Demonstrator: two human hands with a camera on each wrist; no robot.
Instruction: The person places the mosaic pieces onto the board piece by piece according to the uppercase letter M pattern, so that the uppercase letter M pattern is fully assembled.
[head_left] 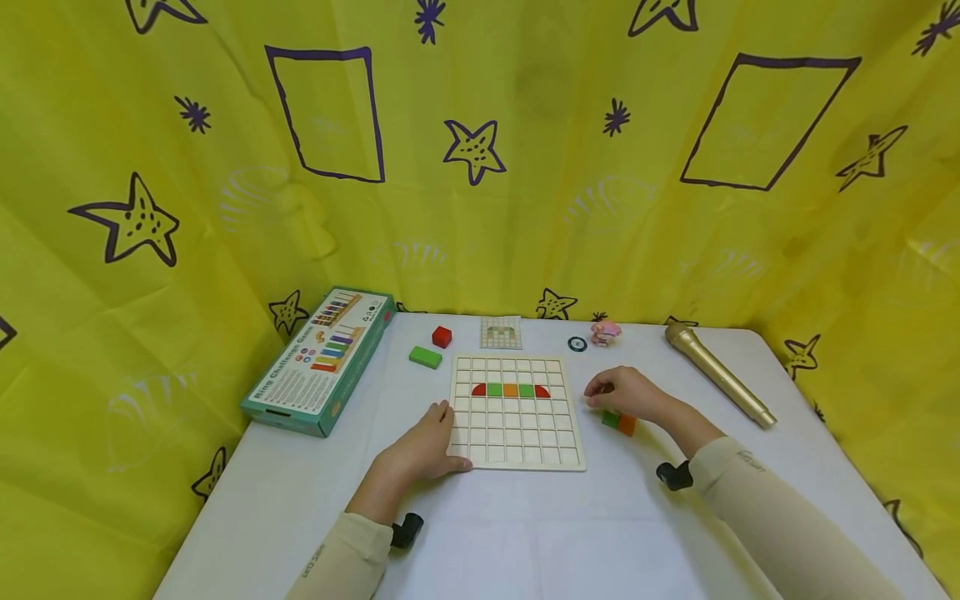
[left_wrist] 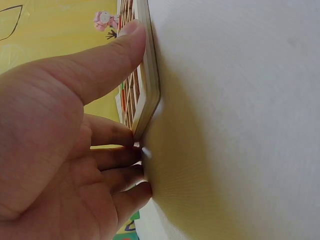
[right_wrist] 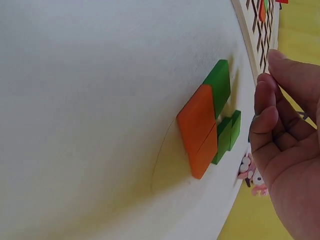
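Observation:
A pale wooden grid board [head_left: 517, 425] lies on the white table. One row across its upper part holds a red quarter-round tile [head_left: 479, 390] at each end, with green and orange squares between. My left hand [head_left: 423, 442] grips the board's near left corner, thumb at the front edge and fingers along the left side. Right of the board, my right hand [head_left: 626, 393] hovers with loosely curled fingers and nothing visible between them. Beneath it lie orange tiles [right_wrist: 198, 120] and several green tiles [right_wrist: 220, 89], close together on the table.
Behind the board lie a pattern card [head_left: 501, 332], red tiles [head_left: 442, 337] and a green block [head_left: 425, 357]. A game box [head_left: 322, 358] is at left. A round black disc [head_left: 577, 343], a pink figurine [head_left: 605, 332] and a gold microphone [head_left: 720, 375] are at right.

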